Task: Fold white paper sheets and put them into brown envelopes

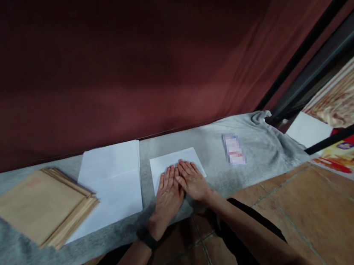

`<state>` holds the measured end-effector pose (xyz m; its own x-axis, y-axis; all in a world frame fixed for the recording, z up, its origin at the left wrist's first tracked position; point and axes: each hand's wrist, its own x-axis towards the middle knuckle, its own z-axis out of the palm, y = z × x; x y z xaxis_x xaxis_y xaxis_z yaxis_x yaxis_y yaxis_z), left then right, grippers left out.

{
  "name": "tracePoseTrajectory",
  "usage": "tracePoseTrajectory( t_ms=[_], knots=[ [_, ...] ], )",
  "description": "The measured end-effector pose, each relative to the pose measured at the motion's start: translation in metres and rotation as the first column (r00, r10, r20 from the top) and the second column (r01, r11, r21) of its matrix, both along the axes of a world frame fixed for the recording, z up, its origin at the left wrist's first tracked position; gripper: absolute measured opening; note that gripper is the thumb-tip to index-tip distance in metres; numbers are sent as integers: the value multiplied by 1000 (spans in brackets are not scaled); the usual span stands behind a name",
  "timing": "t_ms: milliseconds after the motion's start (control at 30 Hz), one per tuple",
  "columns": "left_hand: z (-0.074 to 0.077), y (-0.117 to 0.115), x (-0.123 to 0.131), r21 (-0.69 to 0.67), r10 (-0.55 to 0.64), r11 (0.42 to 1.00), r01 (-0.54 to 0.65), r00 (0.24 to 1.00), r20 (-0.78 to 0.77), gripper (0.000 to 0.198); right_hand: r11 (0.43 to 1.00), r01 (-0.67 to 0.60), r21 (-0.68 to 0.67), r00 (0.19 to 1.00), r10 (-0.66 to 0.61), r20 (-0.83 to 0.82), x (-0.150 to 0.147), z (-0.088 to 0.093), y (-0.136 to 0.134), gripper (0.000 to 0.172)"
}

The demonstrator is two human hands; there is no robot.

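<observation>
A small white sheet of paper [174,158], seemingly folded, lies on the grey cloth-covered table [12,264] in front of me. My left hand [168,193] rests flat on its near left part, fingers stretched out and together. My right hand [193,180] lies flat beside it on the sheet's near right part, fingers extended. The two hands touch at their inner edges. Neither hand holds anything. A dark band sits on my left wrist.
A stack of white paper [113,179] lies left of the sheet, and a pile of brown envelopes [42,205] further left. A small blurred card or packet [233,149] lies to the right. A dark red curtain hangs behind. Tiled floor and printed posters lie at right.
</observation>
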<state>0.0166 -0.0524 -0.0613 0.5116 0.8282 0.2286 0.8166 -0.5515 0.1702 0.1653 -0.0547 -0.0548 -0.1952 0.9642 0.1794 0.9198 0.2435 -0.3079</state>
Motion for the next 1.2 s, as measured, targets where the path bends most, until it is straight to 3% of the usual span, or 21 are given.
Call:
tracePoseTrajectory(
  t_ms=[400, 633, 833, 933, 1067, 1200],
  knots=[
    [3, 7, -38, 12, -46, 999, 47, 998, -53, 62, 987, 159, 6, 984, -159, 85, 41, -6, -3, 61],
    [-4, 17, -53, -80, -153, 986, 143, 980, -130, 47, 976, 216, -23, 973, -214, 89, 40, 2, -1, 58],
    [-3, 12, -59, -106, -217, 973, 203, 964, -154, 64, 964, 260, -49, 964, -256, 77, 35, 10, 4, 57],
    [0, 11, -61, -113, -230, 970, 215, 963, -141, 64, 969, 243, -46, 970, -241, 44, 29, 11, 7, 56],
    [7, 14, -64, -128, -217, 971, 204, 971, -103, 56, 991, 128, -38, 991, -129, -21, 15, 13, 11, 54],
    [21, 15, -67, -142, -226, 967, 212, 970, -87, 49, 998, 53, -39, 997, -56, -56, 1, 12, 13, 53]
  ],
)
